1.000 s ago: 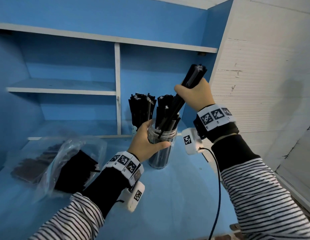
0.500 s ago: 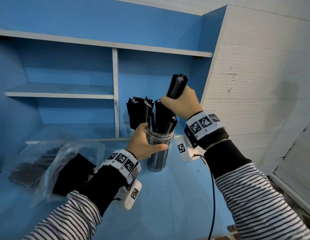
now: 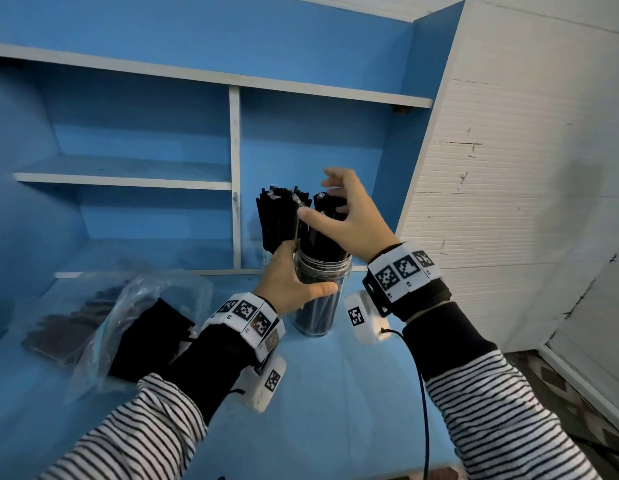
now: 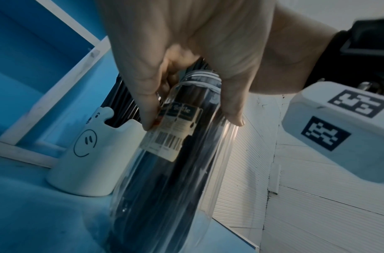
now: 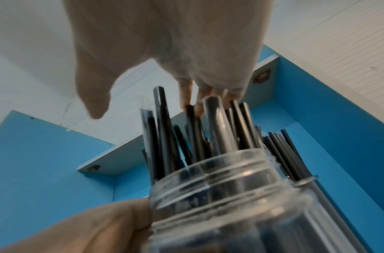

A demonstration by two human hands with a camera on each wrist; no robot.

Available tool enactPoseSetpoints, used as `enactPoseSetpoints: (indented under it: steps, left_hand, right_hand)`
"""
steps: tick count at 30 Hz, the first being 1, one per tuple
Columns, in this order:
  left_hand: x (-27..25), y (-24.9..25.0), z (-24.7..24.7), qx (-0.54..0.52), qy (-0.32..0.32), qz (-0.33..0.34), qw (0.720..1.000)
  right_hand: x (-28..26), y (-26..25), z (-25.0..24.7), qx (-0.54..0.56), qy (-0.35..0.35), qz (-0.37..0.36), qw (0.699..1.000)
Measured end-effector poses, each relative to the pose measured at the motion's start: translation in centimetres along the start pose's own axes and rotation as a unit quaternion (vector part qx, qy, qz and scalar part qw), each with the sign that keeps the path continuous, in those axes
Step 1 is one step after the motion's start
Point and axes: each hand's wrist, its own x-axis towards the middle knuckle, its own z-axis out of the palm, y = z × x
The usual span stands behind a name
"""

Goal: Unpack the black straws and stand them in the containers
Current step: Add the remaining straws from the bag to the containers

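The left hand [image 3: 290,285] is wrapped around the upper part of a clear plastic jar [image 3: 320,306], with the thumb across the near side and the fingers [image 4: 143,95] curled behind, beside a barcode label [image 4: 171,135]. The jar is stood on the blue desktop [image 3: 335,393], and a bundle of black straws [image 3: 322,230] is held upright in it, the long axes running roughly vertical and fanned slightly, the top ends pointed upward past the threaded rim [image 5: 225,172]. The right hand [image 3: 349,220] is held spread above the straw tops, nothing being grasped; its fingertips [image 5: 186,97] are seen at, or just touching, the upper ends of a few straws, and contact cannot be told for certain.

Two containers are counted. The second, a white ceramic holder with a drawn smiling face [image 4: 93,159], is placed just behind and to the left of the jar, near the shelf divider [image 3: 234,174], and a second upright bundle of black straws [image 3: 280,216] is stood in it. Single straws cannot be counted.

To the left on the desktop, a clear plastic bag [image 3: 142,306] is laid open, with more black straws [image 3: 149,334] lying flat inside it. A second flat packet of dark straws [image 3: 62,327] is seen further left, blurred. Both wrists are fitted with marker bands and white camera units.
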Motion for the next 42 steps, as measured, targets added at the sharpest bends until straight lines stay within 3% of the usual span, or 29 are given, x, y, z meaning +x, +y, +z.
enactPoseSetpoints:
  steps: [3, 6, 11, 15, 18, 21, 24, 26, 29, 32, 34, 37, 42]
  left_hand:
    - [0.0, 0.1, 0.0, 0.001, 0.003, -0.002, 1.000]
    - [-0.2, 0.2, 0.1, -0.014, 0.000, -0.009, 1.000]
    - [-0.9, 0.7, 0.4, -0.026, -0.002, -0.004, 1.000]
    - [-2.1, 1.8, -0.5, -0.014, -0.043, 0.018, 0.999]
    - [-3.7, 2.3, -2.2, 0.025, -0.048, 0.021, 0.998]
    - [-5.2, 1.7, -5.2, 0.066, 0.005, 0.022, 0.998]
    - [-6.5, 0.7, -9.5, 0.097, 0.036, 0.039, 0.994]
    - [-7.4, 0.4, -12.5, 0.131, 0.042, 0.039, 0.990]
    - [-8.3, -0.7, -16.2, 0.228, 0.064, 0.026, 0.971]
    - [-9.1, -2.1, -18.6, 0.261, 0.037, -0.022, 0.964]
    - [-9.6, -2.8, -19.5, 0.261, -0.001, -0.043, 0.964]
    - [-9.8, -3.8, -20.1, 0.262, -0.014, -0.058, 0.963]
    - [-9.8, -5.0, -20.6, 0.234, 0.053, -0.084, 0.967]
  right_hand:
    - [-0.2, 0.4, 0.3, -0.056, -0.034, -0.061, 0.996]
    - [-0.5, 1.6, 1.0, -0.173, -0.097, -0.060, 0.978]
    - [-0.8, 2.1, 1.2, -0.156, -0.055, -0.087, 0.982]
    - [-0.8, 2.2, 1.6, -0.235, -0.074, -0.084, 0.966]
    - [-0.9, 1.2, 1.8, -0.213, -0.011, -0.115, 0.970]
    - [-1.7, -0.7, 2.6, -0.129, 0.071, -0.186, 0.971]
    - [-2.7, -2.6, 4.9, -0.034, 0.076, -0.225, 0.971]
    - [-3.4, -3.2, 7.1, 0.026, 0.027, -0.220, 0.975]
    - [-4.5, -3.5, 11.0, 0.076, -0.101, -0.154, 0.980]
    - [-5.1, -3.5, 14.9, 0.015, -0.275, -0.075, 0.958]
    - [-5.2, -3.5, 17.3, -0.037, -0.344, -0.040, 0.937]
    - [-4.5, -3.6, 19.8, -0.071, -0.366, -0.017, 0.928]
    - [-3.3, -3.0, 22.3, -0.090, -0.361, 0.005, 0.928]
